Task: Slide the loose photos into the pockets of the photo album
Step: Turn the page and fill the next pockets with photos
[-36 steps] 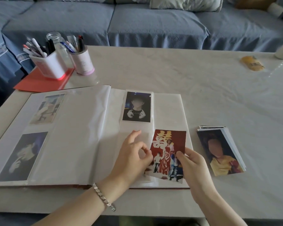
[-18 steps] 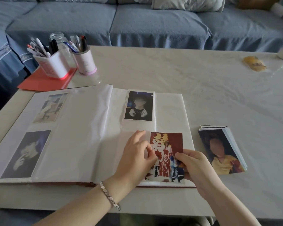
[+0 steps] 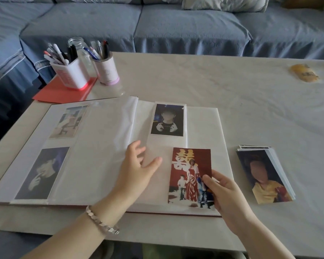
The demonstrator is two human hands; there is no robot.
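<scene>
pale table (image 3: 232, 90) fills the view, with a blue sofa (image 3: 176, 30) behind it. nearest, the left hand (image 3: 137, 171), a beaded bracelet (image 3: 101, 221) on its wrist, lies on the right page of the open photo album (image 3: 101, 146) with fingers straight and spread, thumb apart, touching the clear sleeve. just right of it the right hand (image 3: 224, 193) pinches the near right edge of the red photo (image 3: 190, 171) between thumb and fingers. that photo lies upright on the near half of the right page; whether any of it is under the sleeve, i cannot tell. right of the album, apart from it, the stack of loose photos (image 3: 264, 176) sits on the table, a picture with a yellow top uppermost.

the album's pockets hold three prints: a dark portrait (image 3: 42, 172) in the near left pocket, a pale outdoor shot (image 3: 68, 121) in the far left pocket, and a black-shirt portrait (image 3: 167, 119) at the far end of the right page.

farther left, a red folder (image 3: 64, 90) lies under a square white holder (image 3: 71, 73) crammed with pens. beside it a round pink cup (image 3: 107, 71) holds more pens, and a glass jar (image 3: 77, 42) stands behind the two; its contents are unclear. far right lies a yellow packet (image 3: 304, 72).
</scene>
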